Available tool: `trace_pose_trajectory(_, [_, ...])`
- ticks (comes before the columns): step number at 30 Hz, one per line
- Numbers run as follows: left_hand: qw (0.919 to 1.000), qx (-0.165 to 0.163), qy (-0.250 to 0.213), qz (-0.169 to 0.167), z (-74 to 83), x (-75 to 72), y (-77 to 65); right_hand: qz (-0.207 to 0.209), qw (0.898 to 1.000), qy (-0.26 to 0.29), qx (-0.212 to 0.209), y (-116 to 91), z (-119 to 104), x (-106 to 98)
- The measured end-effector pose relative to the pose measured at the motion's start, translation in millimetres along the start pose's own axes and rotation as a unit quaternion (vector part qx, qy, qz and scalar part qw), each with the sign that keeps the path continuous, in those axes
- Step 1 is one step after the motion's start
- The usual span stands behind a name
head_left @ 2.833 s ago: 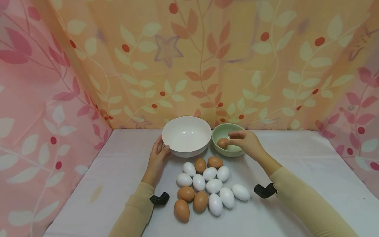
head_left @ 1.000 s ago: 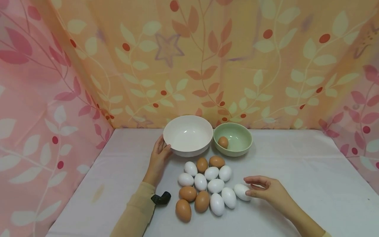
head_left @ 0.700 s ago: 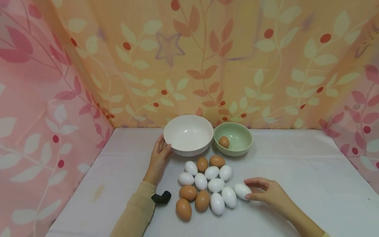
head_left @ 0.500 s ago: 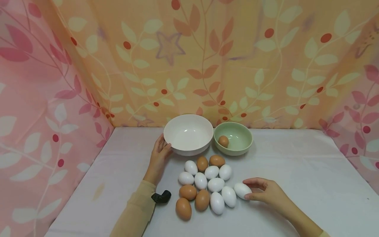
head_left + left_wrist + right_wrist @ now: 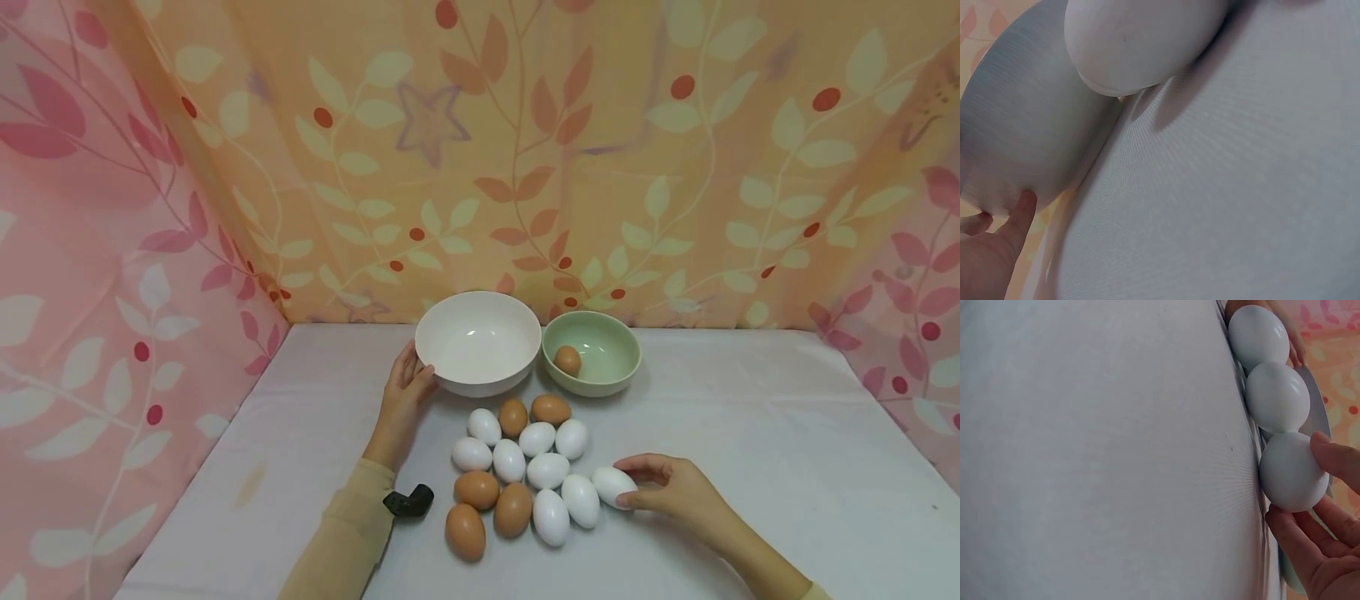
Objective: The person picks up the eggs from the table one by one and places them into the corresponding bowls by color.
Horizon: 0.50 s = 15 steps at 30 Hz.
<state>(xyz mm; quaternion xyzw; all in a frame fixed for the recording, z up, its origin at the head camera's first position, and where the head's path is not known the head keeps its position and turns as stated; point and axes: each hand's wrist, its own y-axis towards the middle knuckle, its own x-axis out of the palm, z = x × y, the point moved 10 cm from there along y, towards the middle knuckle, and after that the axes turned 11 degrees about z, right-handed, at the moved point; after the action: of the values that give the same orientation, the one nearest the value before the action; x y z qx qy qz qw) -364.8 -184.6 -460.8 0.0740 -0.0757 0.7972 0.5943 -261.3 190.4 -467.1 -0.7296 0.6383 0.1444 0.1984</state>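
At the left side of a large white bowl (image 5: 477, 342), my left hand (image 5: 399, 408) holds the outer wall, thumb toward the front. In the left wrist view its thumb and fingers touch the bowl's underside. My right hand (image 5: 678, 492) grips the outermost white egg (image 5: 613, 487) at the right of the group; the right wrist view shows thumb and fingertips on opposite sides of this white egg (image 5: 1294, 473), which still lies beside its neighbour. A green bowl (image 5: 611, 367) stands right of the white one, with a single brown egg (image 5: 567, 361) inside.
Several white eggs (image 5: 548, 471) and several brown eggs (image 5: 513, 510) lie close together on the white-covered table (image 5: 750, 400), in front of the bowls. A patterned curtain (image 5: 510, 167) rises behind the table and along both sides.
My right hand has come from the green bowl, leaving a brown egg there, down to the outermost white egg, and its fingers have closed on it. My left hand stays at the white bowl.
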Motion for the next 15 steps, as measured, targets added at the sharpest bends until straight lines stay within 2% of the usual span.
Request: trace_pose_trajectory(15, [1.0000,0.001,0.007,0.000,-0.3,-0.4,0.3,0.018,0.999,-0.020,0.026,-0.1,3.7,-1.2])
